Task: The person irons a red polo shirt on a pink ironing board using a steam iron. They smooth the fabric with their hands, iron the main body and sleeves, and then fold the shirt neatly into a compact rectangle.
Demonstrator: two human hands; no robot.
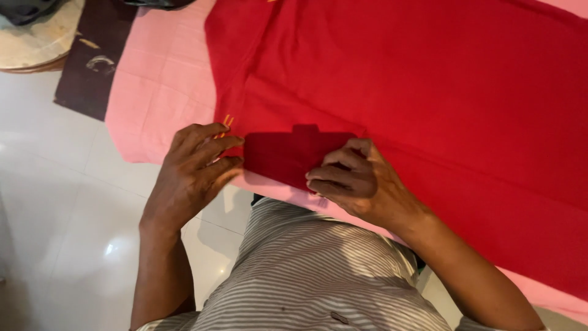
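Observation:
A large red cloth (pixel 398 79) lies spread over a pink-covered table (pixel 159 92). At its near edge a corner is folded over into a darker flap. My left hand (pixel 193 175) presses fingers flat on the cloth's left edge, beside small orange stitches (pixel 227 121). My right hand (pixel 358 181) rests with bent fingers on the right side of the folded flap, pinning it down. Neither hand lifts the cloth.
A white tiled floor (pixel 67 208) lies to the left. A dark brown mat (pixel 92 58) and a round pale tabletop (pixel 37 37) sit at the upper left. My striped shirt (pixel 312 276) fills the bottom centre.

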